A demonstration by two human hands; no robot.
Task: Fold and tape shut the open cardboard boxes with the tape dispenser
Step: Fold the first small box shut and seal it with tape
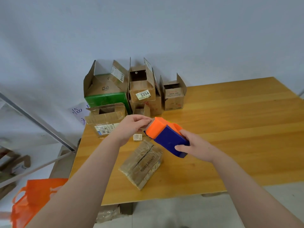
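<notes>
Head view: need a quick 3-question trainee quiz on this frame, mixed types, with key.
1. True or false: the right hand holds the tape dispenser above the table.
2. Pick one: the left hand A) pinches at the dispenser's orange front end, B) rests flat on the tabletop, C) lifts a green carton.
3. Fill in: the open box stacked at the back bears a label reading ____.
Key: 1 true; 2 A; 3 5334.
</notes>
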